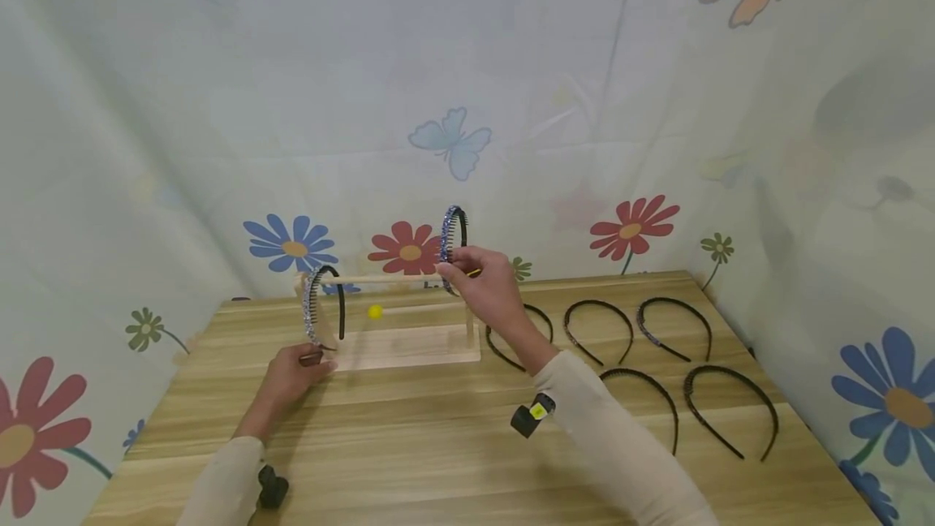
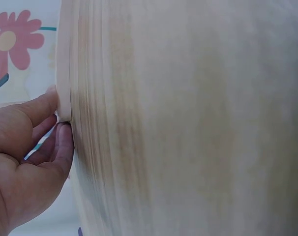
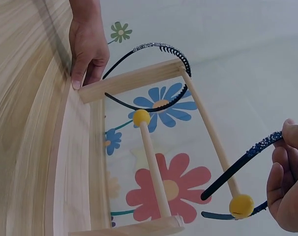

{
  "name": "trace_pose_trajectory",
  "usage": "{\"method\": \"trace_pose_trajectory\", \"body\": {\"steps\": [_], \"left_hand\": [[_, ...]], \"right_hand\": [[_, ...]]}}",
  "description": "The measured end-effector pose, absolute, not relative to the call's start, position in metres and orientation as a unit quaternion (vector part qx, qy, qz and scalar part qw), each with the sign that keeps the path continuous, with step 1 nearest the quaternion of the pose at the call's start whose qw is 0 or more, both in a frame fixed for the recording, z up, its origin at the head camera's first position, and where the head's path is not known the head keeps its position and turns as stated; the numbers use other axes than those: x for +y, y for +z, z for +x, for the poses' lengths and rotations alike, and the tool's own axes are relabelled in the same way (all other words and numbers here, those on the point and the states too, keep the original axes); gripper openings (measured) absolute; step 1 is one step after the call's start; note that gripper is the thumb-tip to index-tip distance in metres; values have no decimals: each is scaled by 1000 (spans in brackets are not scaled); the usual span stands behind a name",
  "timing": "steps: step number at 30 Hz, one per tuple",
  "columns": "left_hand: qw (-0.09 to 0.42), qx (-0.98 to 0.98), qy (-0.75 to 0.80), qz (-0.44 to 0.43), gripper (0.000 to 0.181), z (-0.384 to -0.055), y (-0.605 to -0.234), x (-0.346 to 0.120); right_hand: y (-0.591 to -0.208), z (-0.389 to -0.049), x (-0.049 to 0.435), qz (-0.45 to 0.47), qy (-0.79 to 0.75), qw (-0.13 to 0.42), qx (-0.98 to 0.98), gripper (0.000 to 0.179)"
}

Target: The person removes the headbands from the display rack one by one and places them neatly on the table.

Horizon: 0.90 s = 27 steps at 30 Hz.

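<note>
My left hand [image 1: 288,380] pinches the left edge of the base of a wooden rack [image 1: 409,347], thumb on one face and fingers on the other. A black headband [image 1: 310,307] with silvery sparkle hangs over the rack's top bar, by the left upright. My right hand [image 1: 491,286] holds a second headband [image 1: 447,226], with blue sparkle, at the top bar's right end. In the right wrist view, its two tips stand on either side of the bar, close to the yellow ball [image 3: 241,206] at that end. Another yellow ball [image 1: 375,312] caps the lower bar.
Several dark headbands lie on the wood-grain table to the right, among them one [image 1: 599,303] near the back and one [image 1: 738,372] farther right. My right forearm partly covers some. A flower-printed curtain [image 1: 351,144] hangs behind the table.
</note>
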<state>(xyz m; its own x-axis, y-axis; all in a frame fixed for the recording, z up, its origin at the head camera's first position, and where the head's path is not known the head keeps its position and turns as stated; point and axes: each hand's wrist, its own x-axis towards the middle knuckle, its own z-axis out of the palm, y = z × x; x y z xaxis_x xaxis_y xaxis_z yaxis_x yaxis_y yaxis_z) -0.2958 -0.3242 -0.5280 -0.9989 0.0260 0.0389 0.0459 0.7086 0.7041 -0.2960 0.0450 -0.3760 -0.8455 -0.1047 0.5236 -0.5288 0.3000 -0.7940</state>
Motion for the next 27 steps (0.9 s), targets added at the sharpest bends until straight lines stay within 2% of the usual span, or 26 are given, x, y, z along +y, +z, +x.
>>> {"method": "trace_pose_trajectory", "body": {"steps": [18, 27], "left_hand": [[10, -928, -373, -10, 49, -296, -525, -323], [0, -929, -371, 3, 52, -298, -527, -323]], "right_hand": [[-381, -287, 69, 176, 546, 185, -798, 31], [-388, -280, 80, 169, 562, 164, -793, 34]]}}
